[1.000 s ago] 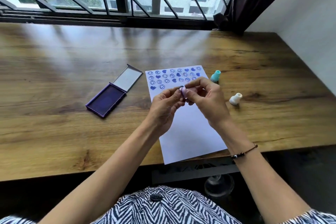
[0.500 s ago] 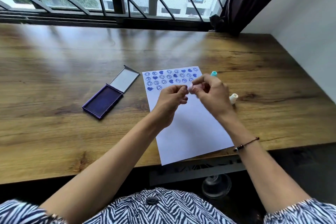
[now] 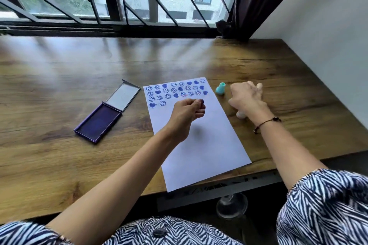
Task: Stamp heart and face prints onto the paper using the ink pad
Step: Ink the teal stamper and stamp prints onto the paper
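Landmark: I take the paper (image 3: 199, 137) as reference; it lies flat on the worktop (image 3: 59, 89), near edge overhanging.
Prints: heart and face marks fill the paper's far end only; I judge the rest is kept bare for further rows.
Ink pad (image 3: 99, 123): left of the paper, just apart, lid open and laid back so the inked face is reachable.
Left hand (image 3: 186, 116): over the paper just below the prints, fingers pinched on a small stamp (image 3: 201, 102) with a dark inked tip; its design is hidden.
Right hand (image 3: 246, 98): right of the paper, lowered to the worktop; I cannot tell whether it grips anything.
Teal stamp (image 3: 220, 90): upright, between paper and right hand.
White stamp (image 3: 241, 114): mostly hidden under the right wrist.
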A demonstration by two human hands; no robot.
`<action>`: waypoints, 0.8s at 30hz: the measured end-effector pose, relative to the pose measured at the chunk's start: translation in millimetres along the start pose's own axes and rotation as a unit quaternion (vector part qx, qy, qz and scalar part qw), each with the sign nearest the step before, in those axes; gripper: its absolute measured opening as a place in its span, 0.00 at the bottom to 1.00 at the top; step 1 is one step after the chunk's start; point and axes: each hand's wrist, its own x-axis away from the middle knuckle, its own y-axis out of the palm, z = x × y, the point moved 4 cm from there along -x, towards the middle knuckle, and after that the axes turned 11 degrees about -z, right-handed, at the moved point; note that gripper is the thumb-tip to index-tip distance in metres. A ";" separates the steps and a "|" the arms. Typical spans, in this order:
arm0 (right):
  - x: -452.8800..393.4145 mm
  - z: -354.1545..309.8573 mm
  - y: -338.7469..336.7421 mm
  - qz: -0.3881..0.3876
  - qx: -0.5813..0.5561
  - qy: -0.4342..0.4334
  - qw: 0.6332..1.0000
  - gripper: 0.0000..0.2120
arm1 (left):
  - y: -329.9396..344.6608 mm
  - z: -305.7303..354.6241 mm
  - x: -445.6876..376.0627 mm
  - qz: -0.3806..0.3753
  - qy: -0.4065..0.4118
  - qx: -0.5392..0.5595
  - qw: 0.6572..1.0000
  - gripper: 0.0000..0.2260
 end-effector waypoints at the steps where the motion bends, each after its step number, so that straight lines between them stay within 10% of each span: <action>1: -1.5 0.9 -4.5 0.010 -0.021 -0.004 1.000 0.09 | -1.7 0.6 0.0 0.001 0.000 0.002 1.000 0.09; 12: -26.5 -35.3 -16.3 0.057 -0.055 -0.112 0.991 0.09 | -30.7 8.5 7.0 0.027 0.016 0.033 0.999 0.08; 24: 59.2 -149.3 -25.3 -0.066 -0.474 -0.369 0.797 0.04 | -93.8 31.0 49.8 0.128 0.103 0.001 0.986 0.05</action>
